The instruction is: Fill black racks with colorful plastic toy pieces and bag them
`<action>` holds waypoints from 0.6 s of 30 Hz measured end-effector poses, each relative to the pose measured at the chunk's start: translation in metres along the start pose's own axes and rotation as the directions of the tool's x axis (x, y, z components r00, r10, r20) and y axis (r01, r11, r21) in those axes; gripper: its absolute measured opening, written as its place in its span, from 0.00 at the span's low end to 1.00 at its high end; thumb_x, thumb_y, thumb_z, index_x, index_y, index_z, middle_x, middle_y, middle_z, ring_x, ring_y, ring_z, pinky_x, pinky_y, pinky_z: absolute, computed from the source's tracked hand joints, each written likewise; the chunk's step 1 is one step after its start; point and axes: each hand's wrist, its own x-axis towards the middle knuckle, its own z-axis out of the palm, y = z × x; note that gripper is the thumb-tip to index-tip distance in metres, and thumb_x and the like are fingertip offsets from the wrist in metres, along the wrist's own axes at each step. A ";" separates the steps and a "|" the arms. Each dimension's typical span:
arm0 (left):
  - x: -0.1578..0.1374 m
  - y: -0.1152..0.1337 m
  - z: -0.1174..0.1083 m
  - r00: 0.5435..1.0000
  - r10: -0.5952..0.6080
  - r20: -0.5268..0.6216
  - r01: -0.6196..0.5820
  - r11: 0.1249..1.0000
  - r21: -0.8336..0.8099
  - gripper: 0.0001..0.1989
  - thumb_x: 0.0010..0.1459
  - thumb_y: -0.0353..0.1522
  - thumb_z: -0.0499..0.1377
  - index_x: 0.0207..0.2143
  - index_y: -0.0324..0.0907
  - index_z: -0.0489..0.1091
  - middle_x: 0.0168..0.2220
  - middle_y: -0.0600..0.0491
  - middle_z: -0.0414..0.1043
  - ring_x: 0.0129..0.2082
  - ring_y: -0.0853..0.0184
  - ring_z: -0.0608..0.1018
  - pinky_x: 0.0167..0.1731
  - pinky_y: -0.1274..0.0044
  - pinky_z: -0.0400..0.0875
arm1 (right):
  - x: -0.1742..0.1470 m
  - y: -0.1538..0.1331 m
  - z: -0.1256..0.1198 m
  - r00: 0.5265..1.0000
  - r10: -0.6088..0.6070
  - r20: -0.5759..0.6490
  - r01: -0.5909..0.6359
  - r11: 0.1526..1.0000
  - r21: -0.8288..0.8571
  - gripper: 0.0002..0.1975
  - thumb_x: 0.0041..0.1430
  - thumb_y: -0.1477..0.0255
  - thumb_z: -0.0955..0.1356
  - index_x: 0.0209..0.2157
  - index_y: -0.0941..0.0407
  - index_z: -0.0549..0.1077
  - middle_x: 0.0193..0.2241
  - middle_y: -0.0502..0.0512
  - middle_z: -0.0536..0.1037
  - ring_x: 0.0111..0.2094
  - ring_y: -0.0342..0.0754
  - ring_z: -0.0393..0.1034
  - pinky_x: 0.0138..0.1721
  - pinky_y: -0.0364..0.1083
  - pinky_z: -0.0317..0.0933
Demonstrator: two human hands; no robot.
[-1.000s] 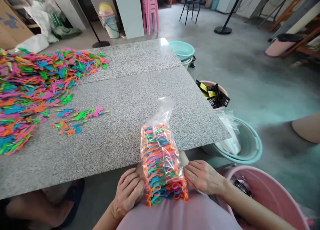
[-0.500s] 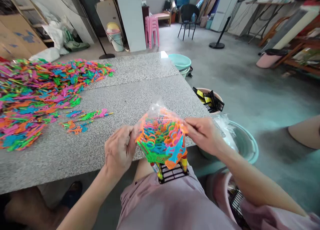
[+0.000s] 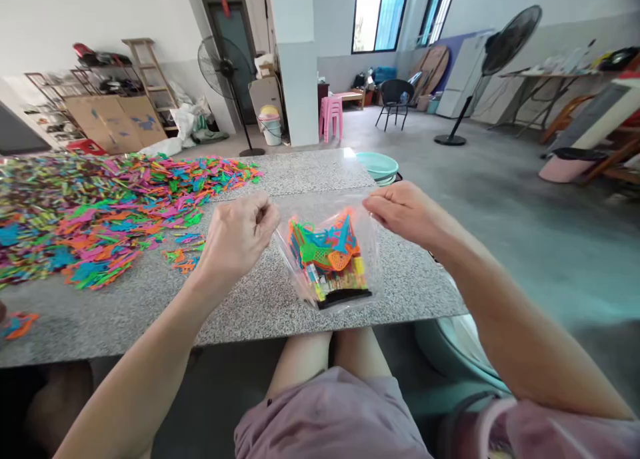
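Observation:
A clear plastic bag (image 3: 371,259) stands upright over the speckled tabletop, stretched between my two hands. Inside it sit colourful plastic pieces (image 3: 325,242) in orange, green and blue, above yellow-labelled tubes and a black basket (image 3: 345,298). My left hand (image 3: 243,229) is closed in a pinch on the bag's upper left edge. Closed the same way, my right hand (image 3: 403,212) grips its upper right edge. Whether the bag's base touches the table is hard to tell.
A large heap of coloured plastic pieces (image 3: 125,212) covers the left of the granite table (image 3: 240,319), with a small group (image 3: 185,252) nearer me. Teal tubs (image 3: 377,166) and a pink bucket (image 3: 493,426) stand by the right side. Part of another person's hand (image 3: 3,312) shows at the far left.
The basket and coloured pieces are now down inside the clear bag, which has been pulled up around them. Both hands have risen and moved forward over the table. My view has tilted up.

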 end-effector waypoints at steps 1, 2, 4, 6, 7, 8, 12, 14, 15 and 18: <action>0.002 -0.001 0.001 1.000 -0.006 -0.015 0.006 1.000 0.024 0.14 0.56 0.28 0.52 0.18 0.42 0.60 0.13 0.60 0.62 0.15 0.75 0.65 0.21 0.80 0.56 | 0.001 0.004 0.001 1.000 0.000 -0.014 0.000 1.000 -0.007 0.23 0.62 0.71 0.66 0.14 0.56 0.56 0.13 0.41 0.53 0.16 0.34 0.45 0.19 0.39 0.42; 0.003 -0.003 0.003 1.000 -0.007 -0.027 0.008 0.999 0.039 0.14 0.57 0.28 0.52 0.18 0.42 0.60 0.13 0.60 0.61 0.15 0.75 0.64 0.21 0.80 0.55 | 0.002 0.007 0.002 0.999 -0.010 -0.031 0.009 1.000 -0.020 0.23 0.62 0.72 0.66 0.14 0.56 0.56 0.13 0.42 0.53 0.17 0.35 0.46 0.20 0.40 0.43; 0.006 -0.007 0.010 0.998 0.009 -0.069 -0.007 0.999 0.031 0.14 0.59 0.29 0.53 0.19 0.42 0.60 0.15 0.60 0.62 0.16 0.74 0.63 0.22 0.79 0.55 | 0.002 0.012 0.007 0.993 -0.055 -0.100 0.048 0.996 -0.074 0.22 0.63 0.73 0.65 0.15 0.56 0.58 0.14 0.43 0.54 0.18 0.36 0.49 0.23 0.41 0.47; 0.007 -0.006 0.020 0.987 0.031 -0.160 -0.038 0.998 -0.046 0.13 0.62 0.31 0.52 0.23 0.42 0.62 0.18 0.59 0.64 0.18 0.74 0.63 0.23 0.79 0.56 | 0.000 0.015 0.016 0.966 -0.144 -0.213 0.115 0.983 -0.144 0.20 0.65 0.71 0.64 0.17 0.56 0.60 0.17 0.46 0.60 0.22 0.40 0.56 0.28 0.42 0.53; 0.007 -0.004 0.026 0.976 0.046 -0.212 -0.069 0.993 -0.101 0.12 0.63 0.32 0.52 0.25 0.42 0.63 0.20 0.59 0.64 0.20 0.73 0.64 0.24 0.79 0.57 | -0.002 0.015 0.022 0.941 -0.205 -0.269 0.163 0.972 -0.169 0.19 0.65 0.70 0.63 0.19 0.56 0.62 0.21 0.48 0.65 0.27 0.42 0.61 0.31 0.43 0.56; 0.006 0.001 0.033 0.964 0.064 -0.258 -0.108 0.982 -0.158 0.12 0.64 0.32 0.51 0.26 0.42 0.63 0.22 0.58 0.65 0.22 0.73 0.64 0.25 0.79 0.58 | -0.004 0.014 0.028 0.913 -0.269 -0.306 0.221 0.958 -0.181 0.18 0.66 0.69 0.63 0.21 0.55 0.64 0.26 0.51 0.69 0.32 0.44 0.65 0.35 0.45 0.59; -0.002 0.032 0.055 0.952 0.149 -0.268 -0.233 0.918 -0.320 0.12 0.64 0.30 0.52 0.25 0.42 0.61 0.26 0.57 0.62 0.27 0.72 0.66 0.30 0.79 0.62 | -0.015 0.012 0.054 0.880 -0.400 -0.257 0.409 0.912 -0.023 0.16 0.69 0.67 0.59 0.26 0.55 0.66 0.37 0.56 0.72 0.41 0.47 0.67 0.40 0.47 0.61; -0.008 0.047 0.061 0.961 0.155 -0.229 -0.229 0.911 -0.343 0.12 0.65 0.30 0.51 0.26 0.42 0.61 0.26 0.57 0.62 0.28 0.72 0.67 0.31 0.79 0.63 | -0.023 0.012 0.064 0.898 -0.356 -0.260 0.387 0.919 0.079 0.16 0.70 0.67 0.58 0.27 0.55 0.64 0.30 0.52 0.70 0.33 0.44 0.65 0.35 0.44 0.59; -0.011 0.052 0.062 0.963 0.154 -0.221 -0.224 0.913 -0.342 0.12 0.65 0.30 0.51 0.26 0.41 0.62 0.26 0.57 0.62 0.29 0.71 0.67 0.32 0.78 0.63 | -0.027 0.012 0.067 0.905 -0.312 -0.288 0.356 0.928 0.113 0.16 0.70 0.67 0.59 0.26 0.55 0.63 0.26 0.49 0.67 0.29 0.43 0.63 0.31 0.44 0.57; -0.023 0.058 0.061 0.966 0.128 -0.223 -0.199 0.922 -0.333 0.13 0.66 0.29 0.51 0.26 0.41 0.61 0.26 0.57 0.61 0.29 0.71 0.67 0.31 0.78 0.64 | -0.037 0.008 0.071 0.921 -0.172 -0.350 0.244 0.955 0.170 0.17 0.69 0.66 0.59 0.24 0.54 0.60 0.21 0.46 0.60 0.23 0.42 0.56 0.26 0.43 0.52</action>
